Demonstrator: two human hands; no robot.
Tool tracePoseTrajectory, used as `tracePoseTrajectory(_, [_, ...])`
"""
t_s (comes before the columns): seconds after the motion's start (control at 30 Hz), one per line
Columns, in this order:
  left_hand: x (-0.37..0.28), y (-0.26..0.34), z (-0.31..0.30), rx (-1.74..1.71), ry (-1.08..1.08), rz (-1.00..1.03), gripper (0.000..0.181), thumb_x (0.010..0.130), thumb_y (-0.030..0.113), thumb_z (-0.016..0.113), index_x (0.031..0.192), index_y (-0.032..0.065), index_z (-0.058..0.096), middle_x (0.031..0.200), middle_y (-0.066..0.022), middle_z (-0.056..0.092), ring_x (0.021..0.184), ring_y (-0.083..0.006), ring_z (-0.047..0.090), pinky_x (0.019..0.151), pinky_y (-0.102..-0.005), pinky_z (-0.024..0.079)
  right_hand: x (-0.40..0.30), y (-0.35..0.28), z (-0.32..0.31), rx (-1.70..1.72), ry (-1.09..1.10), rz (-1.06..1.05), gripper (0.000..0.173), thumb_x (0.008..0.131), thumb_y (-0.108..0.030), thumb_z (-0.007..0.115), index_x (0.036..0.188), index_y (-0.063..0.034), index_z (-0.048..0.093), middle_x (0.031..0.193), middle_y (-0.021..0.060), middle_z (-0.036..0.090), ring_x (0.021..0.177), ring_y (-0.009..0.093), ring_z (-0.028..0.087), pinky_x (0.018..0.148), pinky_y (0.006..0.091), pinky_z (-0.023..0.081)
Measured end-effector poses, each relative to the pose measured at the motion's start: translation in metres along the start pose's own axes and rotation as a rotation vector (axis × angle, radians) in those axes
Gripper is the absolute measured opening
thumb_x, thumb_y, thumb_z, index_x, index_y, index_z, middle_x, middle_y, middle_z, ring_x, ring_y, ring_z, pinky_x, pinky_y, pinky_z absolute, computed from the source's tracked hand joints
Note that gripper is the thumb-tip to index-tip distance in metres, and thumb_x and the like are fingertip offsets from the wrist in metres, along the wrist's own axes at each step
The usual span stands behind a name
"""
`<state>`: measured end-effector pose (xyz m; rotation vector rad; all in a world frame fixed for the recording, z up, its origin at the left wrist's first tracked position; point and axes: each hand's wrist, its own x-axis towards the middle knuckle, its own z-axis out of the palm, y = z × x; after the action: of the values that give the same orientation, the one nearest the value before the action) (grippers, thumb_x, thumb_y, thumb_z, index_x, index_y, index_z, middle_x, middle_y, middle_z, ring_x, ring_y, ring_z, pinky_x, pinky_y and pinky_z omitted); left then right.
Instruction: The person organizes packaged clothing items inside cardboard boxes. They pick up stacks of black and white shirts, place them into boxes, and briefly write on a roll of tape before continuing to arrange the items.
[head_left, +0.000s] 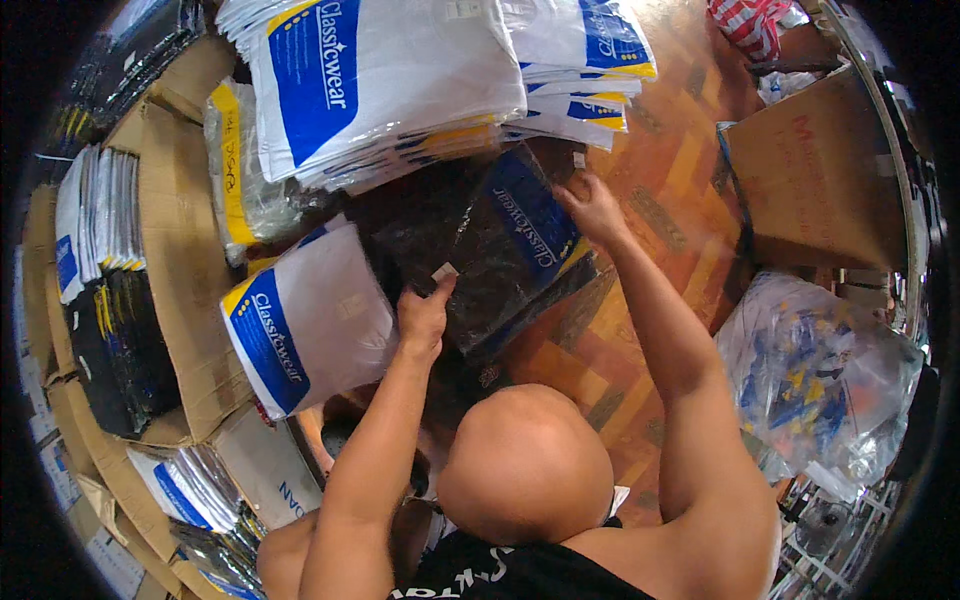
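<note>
My left hand (426, 313) grips the near edge of a dark garment in a clear plastic pack (480, 247), its thumb by a small white sticker. At the pack's far right corner, beside its blue and yellow printed panel, my right hand (589, 206) pinches the edge of dark wrapped goods; which layer it holds I cannot tell. Left of my left hand lies a white packaged garment (337, 300). Beyond both hands rises a tall stack of white packaged garments (420, 67), with more white packs (562, 45) fanned out at its right.
Open cardboard boxes (187, 285) with upright white and dark packs line the left side. A clear bag with a yellow strip (232, 165) lies by the stack. On the right are a closed-looking cardboard box (817, 172) and a full clear plastic bag (825, 375), above wooden parquet (637, 300).
</note>
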<state>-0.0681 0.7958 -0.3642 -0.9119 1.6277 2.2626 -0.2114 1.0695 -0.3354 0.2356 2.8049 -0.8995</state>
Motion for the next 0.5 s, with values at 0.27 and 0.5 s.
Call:
tracePoseTrajectory(0.27, [-0.018, 0.028, 0.031, -0.059, -0.278, 0.057, 0.047, 0.081, 0.004, 0.072, 0.125, 0.0056, 0.056, 0.111, -0.0079, 0.064, 0.100, -0.0224, 0.062, 0.086, -0.0400, 0.053, -0.030, 0.074, 0.000, 0.590, -0.274, 0.296, 0.060, 0.086, -0.019, 0.074, 0.135, 0.0036, 0.049, 0.127, 0.0151, 0.061, 0.113, 0.023, 0.059, 0.098, 0.0345, 0.046])
tracePoseTrajectory(0.5, [-0.025, 0.143, 0.018, 0.133, -0.705, 0.324, 0.045, 0.074, 0.008, 0.074, 0.116, -0.0002, 0.060, 0.104, -0.0110, 0.070, 0.094, -0.0198, 0.064, 0.086, -0.0337, 0.051, -0.087, 0.033, -0.028, 0.938, -0.290, 0.207, 0.054, 0.081, 0.003, 0.061, 0.134, 0.0030, 0.047, 0.127, 0.0112, 0.058, 0.117, 0.022, 0.055, 0.099, 0.0367, 0.045])
